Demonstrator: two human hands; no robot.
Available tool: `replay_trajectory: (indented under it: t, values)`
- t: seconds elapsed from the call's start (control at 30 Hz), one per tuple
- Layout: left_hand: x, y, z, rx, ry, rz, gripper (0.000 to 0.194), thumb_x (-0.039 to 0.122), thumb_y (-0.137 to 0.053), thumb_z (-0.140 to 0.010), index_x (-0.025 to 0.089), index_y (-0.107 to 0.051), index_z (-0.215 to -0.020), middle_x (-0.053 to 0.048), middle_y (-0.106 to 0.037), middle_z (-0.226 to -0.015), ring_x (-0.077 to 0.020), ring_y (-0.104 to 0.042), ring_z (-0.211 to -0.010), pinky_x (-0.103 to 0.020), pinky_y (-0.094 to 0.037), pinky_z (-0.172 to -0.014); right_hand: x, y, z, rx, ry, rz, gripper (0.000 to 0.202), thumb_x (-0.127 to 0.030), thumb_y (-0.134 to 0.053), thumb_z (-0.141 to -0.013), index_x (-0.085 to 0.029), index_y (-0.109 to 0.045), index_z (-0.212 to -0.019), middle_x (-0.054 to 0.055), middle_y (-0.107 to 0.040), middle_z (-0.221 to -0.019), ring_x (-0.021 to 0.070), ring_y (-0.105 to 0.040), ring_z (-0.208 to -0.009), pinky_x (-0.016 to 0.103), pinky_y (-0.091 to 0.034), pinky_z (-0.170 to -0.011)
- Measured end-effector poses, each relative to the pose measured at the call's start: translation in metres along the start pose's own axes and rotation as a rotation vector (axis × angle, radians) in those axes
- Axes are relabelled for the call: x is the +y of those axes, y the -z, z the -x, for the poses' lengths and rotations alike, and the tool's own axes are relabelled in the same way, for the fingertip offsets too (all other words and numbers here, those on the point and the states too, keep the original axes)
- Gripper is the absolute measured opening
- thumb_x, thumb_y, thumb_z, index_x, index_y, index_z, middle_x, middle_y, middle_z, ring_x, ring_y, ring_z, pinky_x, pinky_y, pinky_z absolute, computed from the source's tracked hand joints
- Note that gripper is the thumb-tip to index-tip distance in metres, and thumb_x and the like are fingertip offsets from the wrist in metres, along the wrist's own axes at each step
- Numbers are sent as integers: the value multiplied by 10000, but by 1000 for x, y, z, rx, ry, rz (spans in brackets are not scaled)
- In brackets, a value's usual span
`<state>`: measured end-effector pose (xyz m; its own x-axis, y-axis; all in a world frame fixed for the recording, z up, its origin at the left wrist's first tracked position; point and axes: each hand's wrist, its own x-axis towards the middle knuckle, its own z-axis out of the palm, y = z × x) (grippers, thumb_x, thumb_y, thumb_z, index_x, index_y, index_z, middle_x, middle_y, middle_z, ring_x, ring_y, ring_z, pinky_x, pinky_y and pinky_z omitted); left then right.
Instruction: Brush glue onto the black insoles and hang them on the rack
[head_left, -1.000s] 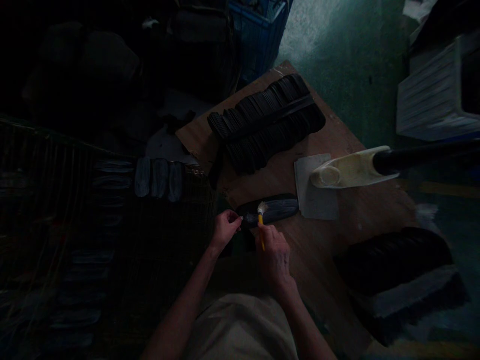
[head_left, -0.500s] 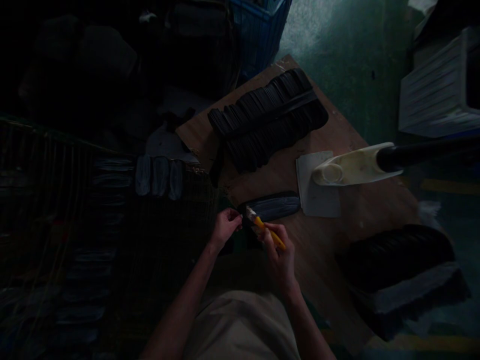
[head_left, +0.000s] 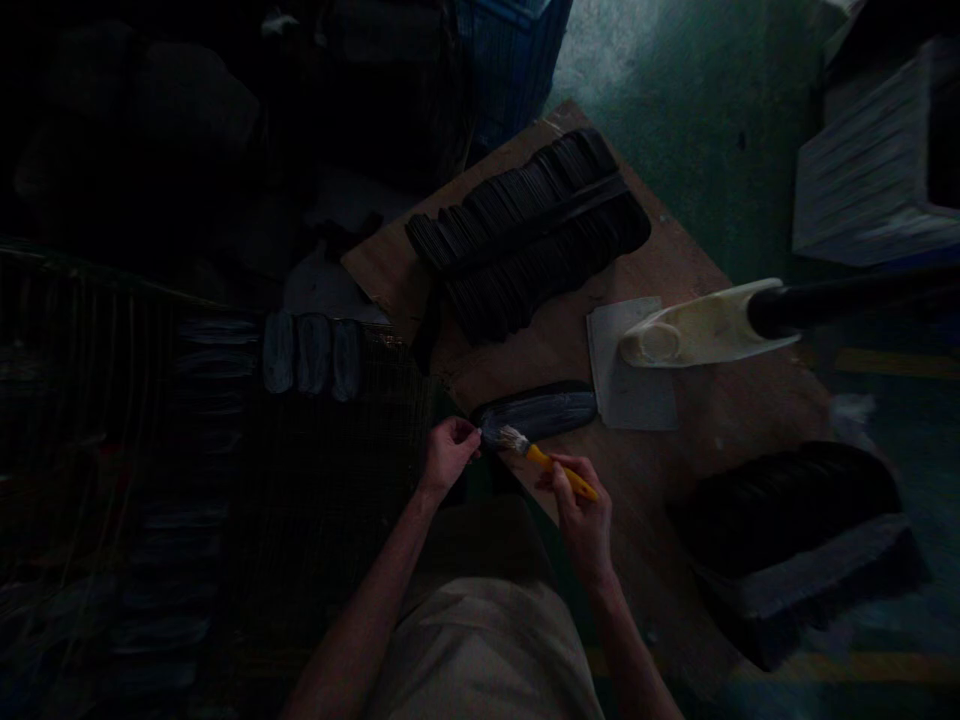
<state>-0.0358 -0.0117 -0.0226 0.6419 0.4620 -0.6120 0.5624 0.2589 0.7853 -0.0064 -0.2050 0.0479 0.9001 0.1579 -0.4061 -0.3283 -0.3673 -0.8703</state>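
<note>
My right hand (head_left: pixel 583 505) is closed around the yellow handle of a paintbrush (head_left: pixel 541 458). Its pale bristles touch the left part of a dark, oblong sole-like piece (head_left: pixel 551 410), which has a whitish wet-looking film on top. At that piece's left end, my left hand (head_left: pixel 450 455) pinches the tip between thumb and fingers. The piece lies along the near edge of a wooden board (head_left: pixel 630 480), its left end by the board's corner.
A strapped bundle of black pieces (head_left: pixel 532 235) lies at the back of the board, another bundle (head_left: pixel 802 530) at right. A cream holder (head_left: pixel 697 328) rests on pale sheets (head_left: pixel 637 400). Left, coated pieces (head_left: pixel 313 353) lie on a rack. Beyond are a blue crate (head_left: pixel 510 80) and white crate (head_left: pixel 862 180).
The brush has moved slightly right and down, with its bristles now on the piece's left part. More whitish film shows at that end. My left hand has stayed nearly in place.
</note>
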Motion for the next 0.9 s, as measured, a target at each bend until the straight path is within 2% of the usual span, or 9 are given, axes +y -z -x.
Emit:
replay_trajectory:
  t: [0.1,0.17,0.27,0.33,0.4,0.53,0.63,0.9]
  values:
    - [1,1,0,4,-7,-30,241,367,-679,-650,157,-576,-710,15,-586,-563,-109,-548,-433,-190,-396,-374,-2,10,0,121,66,118,226,-396,-530,-920,-197,-597,-1006,13,-651,-780,148,-637,-679,236,-495,-601]
    - [1,1,0,7,-12,-49,236,367,-671,-651,159,-578,-711,14,-587,-563,-112,-554,-438,-192,-400,-380,-5,8,7,164,150,209,195,-354,-530,-920,-201,-596,-1021,19,-649,-809,141,-629,-676,226,-478,-577]
    - [3,2,0,8,-12,-88,230,366,-661,-648,158,-583,-711,13,-591,-556,-115,-558,-442,-192,-401,-386,-7,-7,16,59,234,194,172,-297,-508,-931,-208,-584,-1057,14,-638,-823,128,-620,-666,224,-477,-591]
    - [4,2,1,18,-8,-117,231,367,-659,-645,157,-589,-711,10,-595,-554,-116,-562,-448,-189,-399,-390,-7,-17,14,-25,238,140,177,-289,-496,-936,-209,-583,-1067,15,-641,-836,128,-624,-679,230,-487,-617]
    - [4,2,1,32,-6,-136,235,371,-660,-640,156,-592,-706,8,-595,-548,-118,-563,-451,-187,-395,-390,-5,-21,3,-22,199,83,183,-309,-492,-938,-204,-589,-1053,15,-646,-825,135,-633,-695,240,-497,-638]
    - [6,1,1,43,-2,-134,251,387,-672,-628,157,-599,-695,6,-593,-542,-119,-558,-446,-189,-391,-386,-3,-6,-29,142,124,-35,215,-373,-512,-927,-190,-596,-1000,-7,-627,-730,141,-629,-659,246,-503,-629]
    - [6,1,2,61,-15,-139,244,382,-676,-628,158,-602,-692,4,-592,-537,-120,-556,-440,-188,-386,-383,-3,11,-45,263,134,-66,229,-387,-539,-912,-181,-597,-992,0,-645,-762,145,-644,-676,261,-515,-658]
    - [2,-3,4,135,-70,-203,175,330,-658,-660,167,-607,-695,12,-586,-505,-131,-561,-431,-195,-379,-403,5,29,-60,442,197,-83,245,-383,-539,-913,-162,-587,-1006,14,-657,-785,155,-666,-688,303,-546,-688]
